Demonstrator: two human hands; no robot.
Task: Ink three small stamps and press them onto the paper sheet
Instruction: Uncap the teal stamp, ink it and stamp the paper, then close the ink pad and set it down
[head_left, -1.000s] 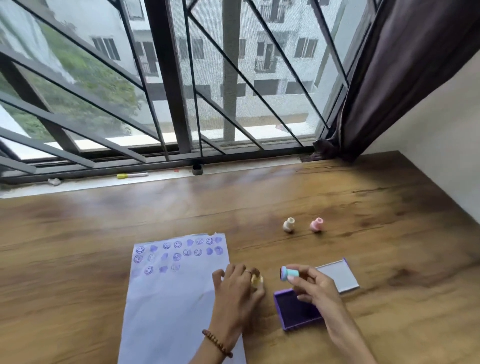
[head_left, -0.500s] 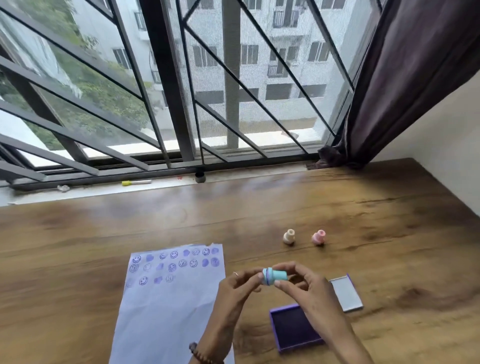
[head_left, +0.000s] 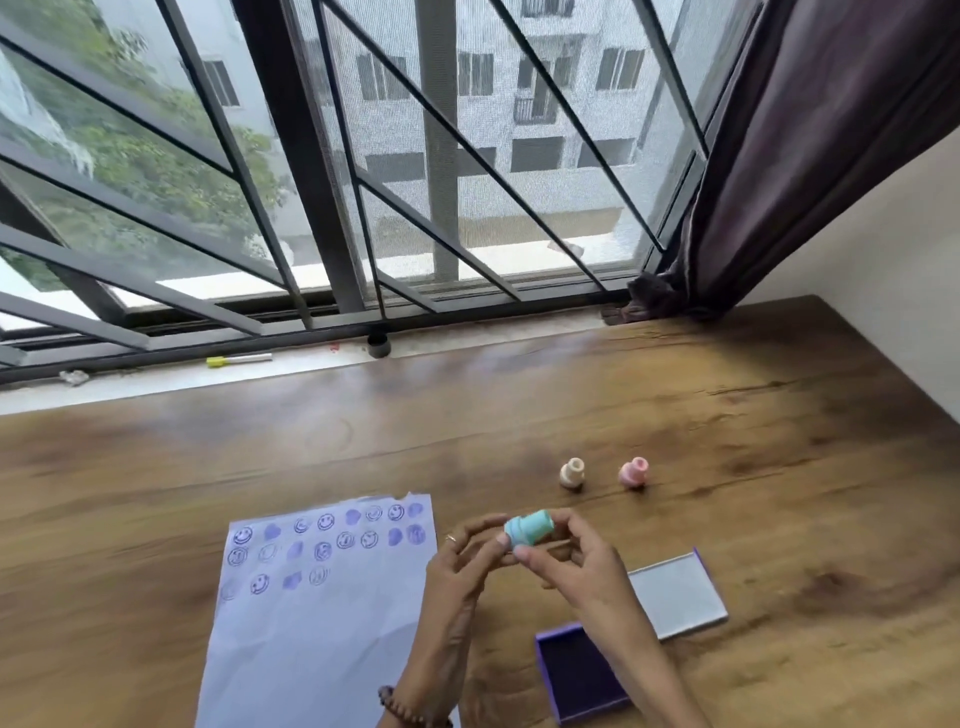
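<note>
Small teal plastic stamp (head_left: 527, 529) — pinched between left hand (head_left: 460, 569) & right hand (head_left: 582, 566), above wooden table (head_left: 727, 441); stamped white paper sheet (head_left: 317, 603) near front edge — purple ink pad (head_left: 579, 673) alongside.

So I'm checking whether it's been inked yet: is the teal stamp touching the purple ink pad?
Apart. The head view shows the teal stamp held up between both hands, with bare wood between it and the open ink pad lying nearer the person.
</note>
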